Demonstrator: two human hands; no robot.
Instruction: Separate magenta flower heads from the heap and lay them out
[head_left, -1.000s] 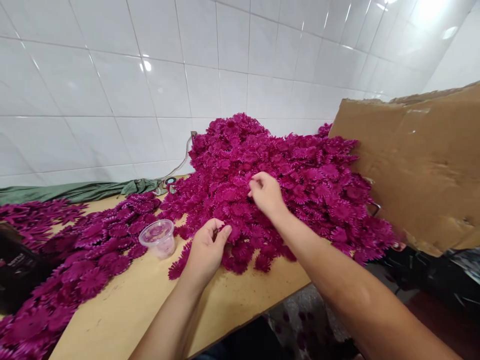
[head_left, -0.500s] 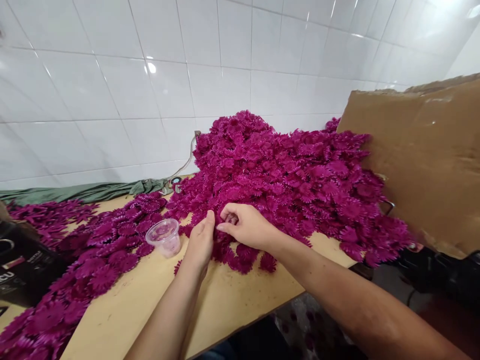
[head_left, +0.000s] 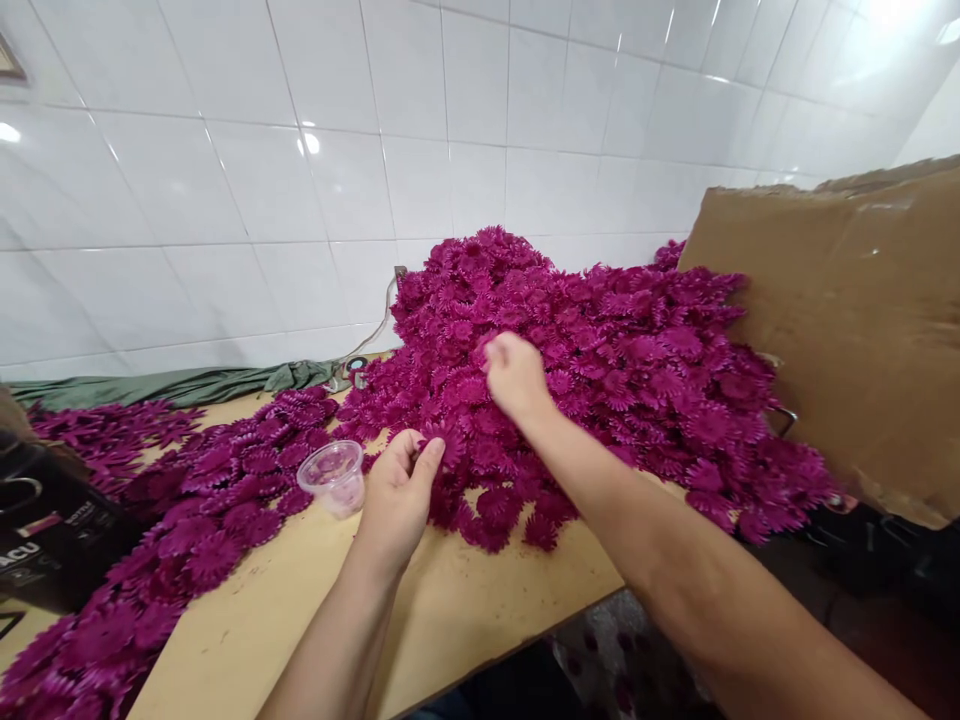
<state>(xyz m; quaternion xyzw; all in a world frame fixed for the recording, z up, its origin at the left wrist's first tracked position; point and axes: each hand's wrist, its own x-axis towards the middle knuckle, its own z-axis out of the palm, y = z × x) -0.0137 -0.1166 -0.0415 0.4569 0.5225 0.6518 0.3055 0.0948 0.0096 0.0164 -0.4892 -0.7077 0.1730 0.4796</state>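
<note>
My left hand (head_left: 397, 495) pinches one flower (head_left: 444, 443) between thumb and fingers, at the near foot of the pile (head_left: 615, 340). I judge the light pinch keeps its petals from crushing. My right hand (head_left: 514, 375) lies farther out and higher, knuckles toward me, fingers curled down into the pile's slope. Whether they have closed on a bloom I cannot tell, since the back of the hand hides them.

Just left of my left hand stands a clear cup (head_left: 334, 478), mouth up, near enough, I think, to reach without stretching. Beyond the cup a flat layer (head_left: 210, 510) of the same flowers spreads leftward toward a black box (head_left: 45, 540). Right of my right hand the pile leans on cardboard (head_left: 847, 330), which seems to keep it from spilling off that side.

Under my left wrist the table (head_left: 465, 600) shows bare wood out to its near edge, the one open stretch for moving. The wall (head_left: 300, 200) shuts the far side.
</note>
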